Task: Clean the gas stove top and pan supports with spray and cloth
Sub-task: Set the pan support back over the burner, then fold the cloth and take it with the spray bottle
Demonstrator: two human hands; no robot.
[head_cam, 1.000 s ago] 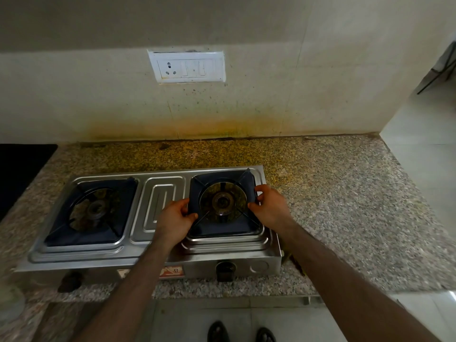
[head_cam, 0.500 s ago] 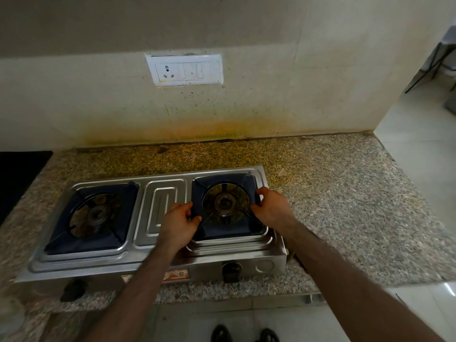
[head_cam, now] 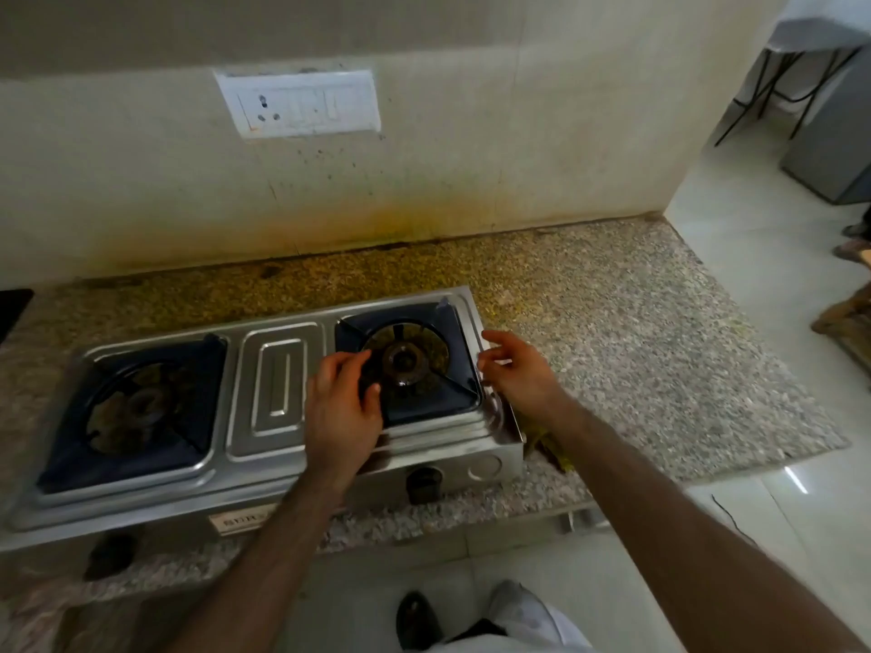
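A two-burner steel gas stove [head_cam: 283, 393] sits on the granite counter [head_cam: 636, 346]. Each burner has a square dark blue pan support: the right one [head_cam: 452, 332] lies between my hands, the left one [head_cam: 198, 417] is untouched. My left hand [head_cam: 341, 402] rests over the right support's left edge, fingers loosely curved and thumb on its rim. Just off that support's right edge is my right hand [head_cam: 518, 369], with fingers spread and holding nothing. The right burner [head_cam: 403, 365] looks grimy. No spray bottle is in view.
Two black knobs [head_cam: 424, 485] [head_cam: 110, 556] stick out of the stove front. Something yellow [head_cam: 551, 445] lies on the counter by the stove's right end, partly under my forearm. A stained wall with a switch plate [head_cam: 301, 103] stands behind. The floor opens on the right.
Both hands were gripping the right pan support's edges. My right hand has now let go and spread its fingers, my left hand has loosened, and the view has swung right.
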